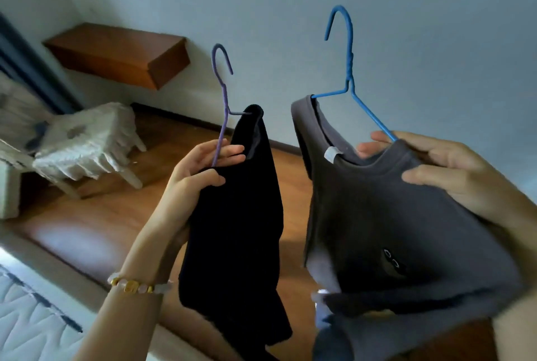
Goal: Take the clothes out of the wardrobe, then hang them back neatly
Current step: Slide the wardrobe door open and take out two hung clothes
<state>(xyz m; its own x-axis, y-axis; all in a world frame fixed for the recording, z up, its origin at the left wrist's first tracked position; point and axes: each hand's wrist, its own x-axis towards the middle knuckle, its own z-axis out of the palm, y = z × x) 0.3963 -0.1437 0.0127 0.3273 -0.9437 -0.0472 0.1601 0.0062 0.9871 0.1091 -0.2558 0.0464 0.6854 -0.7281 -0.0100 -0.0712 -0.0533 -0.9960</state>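
your left hand (203, 165) is clenched on the arm of a purple hanger (222, 93), its hook standing up above your fingers. a black garment (235, 215) hangs from that hanger, draped just to the right of the hand and falling well below your wrist, bunched rather than spread. a bead bracelet (136, 285) sits on that wrist. beyond and to the left of this hand are a white chair (87, 142) and a wooden wall shelf (122, 55); a mattress (29, 317) edge lies below and left of your forearm.

to the right, a blue hanger (348, 70) rises above your right hand (444, 168), which grips one shoulder of a grey t-shirt (392, 229) with the hanger's arm pinched inside the fabric. the shirt spreads out below and left of that hand, its collar open toward you.

count: two hangers, two garments, one in each hand. the wardrobe is not in view, so i judge both pieces are out of it and you're at the point of tidying them on their hangers. the next move calls for squaring each garment on its hanger, the black one especially, then carrying the hooks to the rail one at a time.
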